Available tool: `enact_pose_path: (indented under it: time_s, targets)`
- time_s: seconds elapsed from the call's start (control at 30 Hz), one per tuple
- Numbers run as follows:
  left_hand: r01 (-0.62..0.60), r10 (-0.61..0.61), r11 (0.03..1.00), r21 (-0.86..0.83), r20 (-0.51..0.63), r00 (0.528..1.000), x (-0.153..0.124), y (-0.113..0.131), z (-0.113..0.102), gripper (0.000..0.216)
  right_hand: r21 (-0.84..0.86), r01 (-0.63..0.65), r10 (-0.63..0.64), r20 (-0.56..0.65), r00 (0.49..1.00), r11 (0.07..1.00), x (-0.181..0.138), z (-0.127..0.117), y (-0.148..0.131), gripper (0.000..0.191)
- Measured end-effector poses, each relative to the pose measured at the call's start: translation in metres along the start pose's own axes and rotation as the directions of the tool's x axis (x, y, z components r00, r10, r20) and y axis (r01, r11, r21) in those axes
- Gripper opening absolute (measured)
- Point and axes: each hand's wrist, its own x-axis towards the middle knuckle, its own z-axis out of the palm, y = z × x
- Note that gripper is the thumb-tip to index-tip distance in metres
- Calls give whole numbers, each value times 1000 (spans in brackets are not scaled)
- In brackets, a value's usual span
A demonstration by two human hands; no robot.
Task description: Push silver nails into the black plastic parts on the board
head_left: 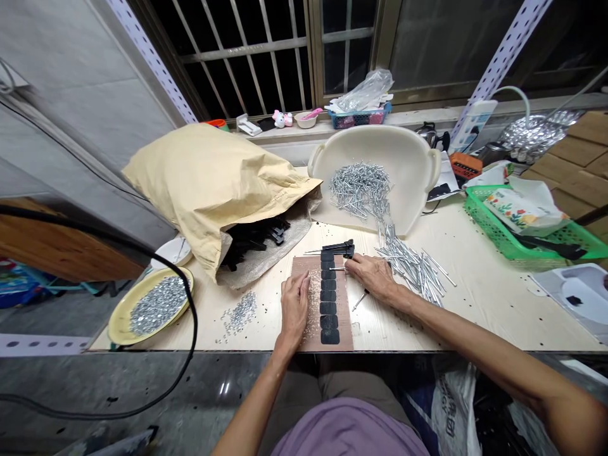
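Watching through the head view, I have both hands over a brown board (345,332) at the near edge of the counter (484,301). A black strip (329,308), marked off in rounded segments, runs up the board; pale crumbs lie scattered along its left side.

Left hand (294,304): at the board's left edge, fingers bent and close together, thumb alongside. I cannot tell whether anything is in it.

Right hand (373,275): by the upper right of the board, its fingertips pinching the end of a nail (337,268), which points left across the strip. Just above, black clips (338,247) lie across the strip's top. Below that hand, 1 more nail lies aslant with a dark piece at its upper end, just right of the board.

Beyond the right hand, loose nails (415,266) spill from the mouth of a white scoop (411,164), with a heap of them inside it.

Left side: a tan sack (209,177) lies open toward me, black parts (254,240) showing in its mouth. Nearer, small silver bits (241,310) are strewn on the counter; more fill a yellow bowl (115,323). Far right, a green basket (496,235).
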Motion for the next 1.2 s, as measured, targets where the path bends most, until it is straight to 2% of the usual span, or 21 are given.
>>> enact_pose_path:
  time_s: [0.1, 0.27, 0.33, 0.4, 0.43, 0.47, 0.53, 0.6, 0.63, 0.67, 0.73, 0.77, 0.8, 0.87, 0.9, 1.07, 1.2]
  targets:
    - [12, -12, 1000, -14, 21, 1000, 0, -7, 2, 33, 25, 102, -102, -10, 995, 994, -1, -1, -1, 24]
    - [32, -32, 999, -1, 5, 999, 0, -9, 3, 35, 13, 59, -59, -5, 998, 998, -2, -2, -2, 27]
    - [35, -35, 999, -2, 11, 999, 0, -7, 3, 35, -8, 201, -201, -6, 979, 979, -8, -2, -5, 26]
    - [38, -38, 999, -8, 14, 999, 0, -6, 3, 35, -21, 379, -379, 4, 926, 925, -13, -1, -7, 26]
    - [41, -41, 999, -10, 10, 999, 0, -6, 3, 34, -24, 410, -410, 9, 912, 912, -14, -1, -7, 26]
    - [45, -45, 999, -12, 4, 999, 0, -6, 4, 34, -28, 384, -384, 9, 923, 923, -13, 0, -6, 26]
    - [55, -55, 998, -17, -6, 998, 1, -6, 4, 33, -43, 212, -212, -9, 977, 976, -9, 1, -6, 25]
    - [58, -58, 998, -26, -5, 998, 1, -6, 4, 33, -42, 110, -112, -36, 993, 993, -9, 2, -8, 25]
    - [57, -57, 998, -34, -4, 998, 1, -6, 5, 32, -30, 156, -158, -39, 987, 987, -10, 2, -11, 25]
    - [56, -56, 998, -41, -4, 998, 1, -6, 5, 32, -11, 261, -262, -36, 964, 965, -13, 2, -13, 26]
    - [57, -58, 997, -48, -12, 998, 1, -6, 5, 32, 19, 437, -437, -19, 899, 899, -16, 1, -16, 27]
    - [59, -60, 997, -47, -17, 998, 1, -6, 5, 32, 18, 440, -440, -9, 898, 898, -15, 0, -16, 28]
    - [62, -63, 997, -42, -22, 998, 1, -6, 5, 32, 5, 383, -383, 3, 924, 924, -12, -2, -14, 28]
    - [64, -65, 998, -29, -21, 998, 1, -5, 5, 33, -34, 193, -193, 17, 981, 981, -5, -4, -9, 28]
    - [64, -65, 998, -25, -17, 998, 1, -5, 5, 34, -51, 138, -137, 27, 990, 989, -2, -5, -8, 27]
    - [63, -63, 998, -7, -17, 998, 1, -7, 5, 35, -70, 401, -395, 86, 915, 913, -16, -3, -17, 21]
    - [55, -55, 998, 0, -16, 998, 1, -8, 6, 35, -49, 382, -379, 61, 923, 923, -19, 1, -17, 19]
